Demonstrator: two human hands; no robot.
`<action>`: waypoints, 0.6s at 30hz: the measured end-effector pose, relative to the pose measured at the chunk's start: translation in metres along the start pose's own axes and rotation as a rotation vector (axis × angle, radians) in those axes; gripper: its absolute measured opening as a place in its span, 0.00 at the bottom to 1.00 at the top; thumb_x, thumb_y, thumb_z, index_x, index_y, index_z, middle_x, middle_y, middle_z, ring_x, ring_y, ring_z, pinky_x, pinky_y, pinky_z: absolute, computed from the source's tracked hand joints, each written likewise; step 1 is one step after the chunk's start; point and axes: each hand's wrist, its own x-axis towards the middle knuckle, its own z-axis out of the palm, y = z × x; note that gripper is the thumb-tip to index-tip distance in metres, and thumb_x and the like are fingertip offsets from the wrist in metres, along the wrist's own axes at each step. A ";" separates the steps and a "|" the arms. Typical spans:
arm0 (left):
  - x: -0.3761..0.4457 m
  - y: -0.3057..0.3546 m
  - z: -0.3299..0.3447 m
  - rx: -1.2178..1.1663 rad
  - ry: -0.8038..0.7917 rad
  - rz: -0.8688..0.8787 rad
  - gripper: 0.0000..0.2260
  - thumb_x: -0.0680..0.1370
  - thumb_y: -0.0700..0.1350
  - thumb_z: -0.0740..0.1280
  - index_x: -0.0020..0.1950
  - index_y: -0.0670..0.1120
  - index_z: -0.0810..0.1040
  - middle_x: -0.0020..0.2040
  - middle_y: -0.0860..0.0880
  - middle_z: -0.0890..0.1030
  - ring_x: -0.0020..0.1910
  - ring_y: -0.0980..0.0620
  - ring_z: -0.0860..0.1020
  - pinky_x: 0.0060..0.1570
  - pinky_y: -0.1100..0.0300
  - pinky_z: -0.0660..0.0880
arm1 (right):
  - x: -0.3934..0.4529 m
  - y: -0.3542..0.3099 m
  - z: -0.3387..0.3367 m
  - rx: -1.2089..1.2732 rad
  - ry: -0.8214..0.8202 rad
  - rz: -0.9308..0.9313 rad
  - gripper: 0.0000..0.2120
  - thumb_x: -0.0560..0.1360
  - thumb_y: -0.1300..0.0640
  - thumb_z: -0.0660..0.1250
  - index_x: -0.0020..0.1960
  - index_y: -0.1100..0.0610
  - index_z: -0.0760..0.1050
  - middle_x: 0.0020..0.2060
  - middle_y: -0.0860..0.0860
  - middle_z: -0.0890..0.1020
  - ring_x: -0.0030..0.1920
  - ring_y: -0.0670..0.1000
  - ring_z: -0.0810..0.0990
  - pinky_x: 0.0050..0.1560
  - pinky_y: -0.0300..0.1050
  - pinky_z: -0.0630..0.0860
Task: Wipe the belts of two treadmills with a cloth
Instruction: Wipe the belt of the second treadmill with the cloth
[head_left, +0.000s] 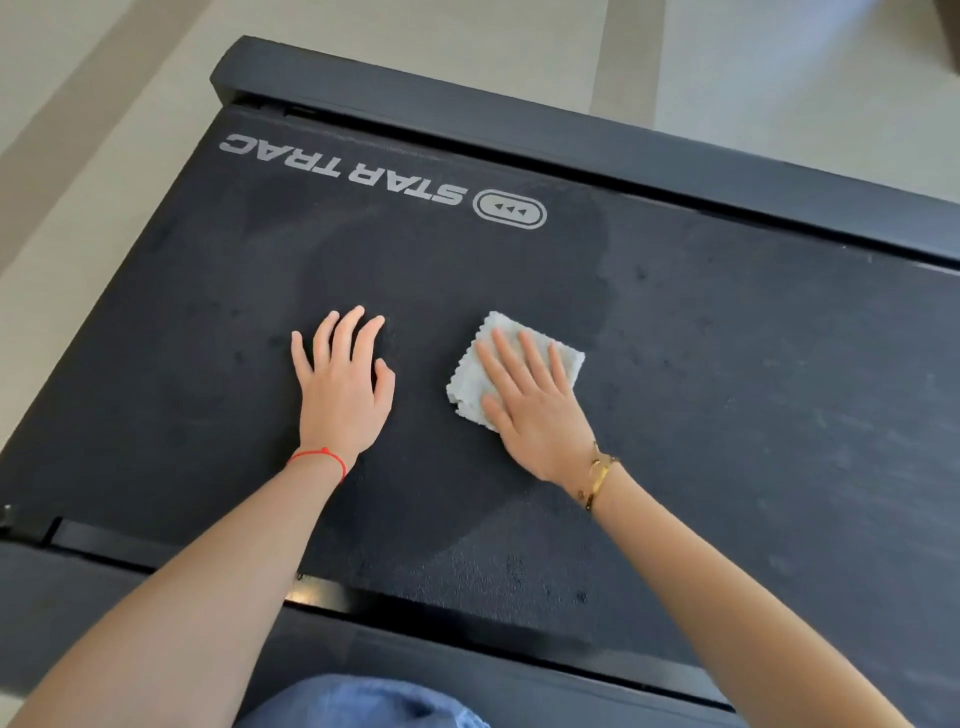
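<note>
Pale floor (415, 47) surrounds a black treadmill whose dark belt (727, 389) fills most of the view, with a black side rail (571, 135) along its far edge and the white lettering STAR TRAC (343, 169) printed upside down near that rail. On the belt lies a small, light grey cloth (498, 358) with a zigzag edge, folded into a rough square. The right hand (535, 410) lies flat on top of the cloth, fingers straight and slightly spread, pressing it down against the belt; the fingertips reach toward the cloth's far side while the palm covers its near corner. The left hand (343, 384) rests on the bare belt just to the left of the cloth, apart from it, fingers spread and lightly bent, holding nothing. A red string bracelet (319, 457) circles the left wrist and a gold bracelet (597, 475) the right. Blue fabric (363, 701) shows at the bottom edge
</note>
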 end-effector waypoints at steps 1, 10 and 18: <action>0.000 0.000 0.000 0.004 0.001 0.000 0.21 0.81 0.45 0.59 0.75 0.47 0.69 0.76 0.46 0.68 0.77 0.42 0.63 0.75 0.34 0.54 | -0.017 -0.014 0.005 -0.007 -0.007 -0.041 0.27 0.84 0.48 0.45 0.81 0.52 0.45 0.80 0.50 0.48 0.80 0.57 0.43 0.78 0.61 0.44; -0.004 0.003 -0.002 0.010 -0.001 0.001 0.21 0.82 0.44 0.59 0.76 0.47 0.68 0.77 0.45 0.67 0.78 0.42 0.62 0.76 0.34 0.54 | -0.119 -0.051 0.028 -0.010 -0.064 -0.294 0.28 0.84 0.45 0.49 0.81 0.51 0.46 0.80 0.49 0.50 0.80 0.55 0.48 0.78 0.56 0.45; -0.001 0.003 0.000 0.030 -0.018 -0.017 0.21 0.81 0.44 0.58 0.75 0.46 0.68 0.77 0.45 0.67 0.77 0.41 0.62 0.75 0.33 0.54 | -0.038 0.016 -0.002 0.042 0.021 0.305 0.27 0.84 0.47 0.45 0.81 0.51 0.44 0.80 0.50 0.45 0.80 0.58 0.42 0.78 0.60 0.41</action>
